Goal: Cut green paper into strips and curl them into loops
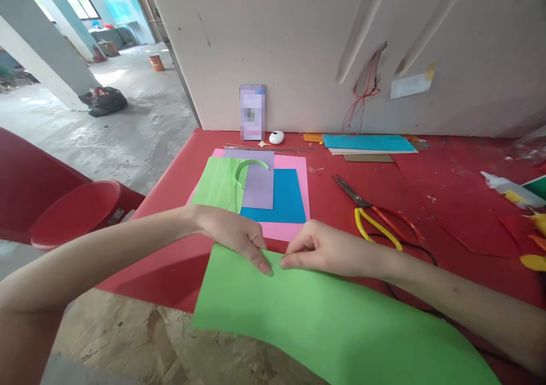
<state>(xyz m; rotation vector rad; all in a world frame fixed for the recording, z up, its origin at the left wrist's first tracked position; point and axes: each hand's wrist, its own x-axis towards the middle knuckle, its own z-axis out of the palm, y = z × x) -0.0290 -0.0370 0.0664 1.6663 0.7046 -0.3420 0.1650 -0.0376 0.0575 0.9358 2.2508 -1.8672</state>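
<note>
A large green paper sheet (324, 322) lies over the near edge of the red table (447, 191) and hangs toward me. My left hand (232, 234) presses its fingertips on the sheet's far edge. My right hand (324, 248) pinches that same edge right beside the left fingertips. Just beyond the hands lies a stack of coloured paper: a pink sheet (294, 166), a blue sheet (288, 200), a lilac sheet (258, 186) and green strips (215, 183).
Scissors (375, 217) with yellow and red handles lie right of the stack. Teal and brown sheets (367, 143) rest by the wall, with a small white object (276, 137). A glue bottle (507, 187) sits far right. A red chair (63, 203) stands at left.
</note>
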